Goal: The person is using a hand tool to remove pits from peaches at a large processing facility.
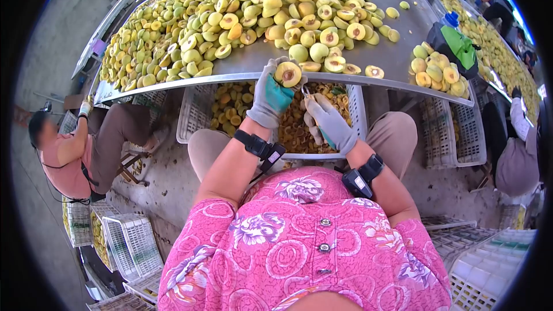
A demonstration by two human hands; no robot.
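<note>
A halved fruit (pixel 288 74) with its brown pit facing up is held in my left hand (pixel 271 99), which wears a grey and green glove. Just to the right, my gloved right hand (pixel 329 121) grips a small metal tool (pixel 306 90), its tip close to the fruit. Both hands are at the front edge of the metal table (pixel 397 75). On the table lies a large heap of halved yellow-green fruit (pixel 259 14). Below my hands, a white crate (pixel 358 109) holds pits and scraps (pixel 299 129), with fruit halves (pixel 233 103) on its left side.
A seated person (pixel 69 150) works at the left, and another person (pixel 515 155) is at the far right. A small fruit pile (pixel 439 72) and a green bag (pixel 461 46) lie on the table's right. White crates (pixel 133 245) stand on the floor.
</note>
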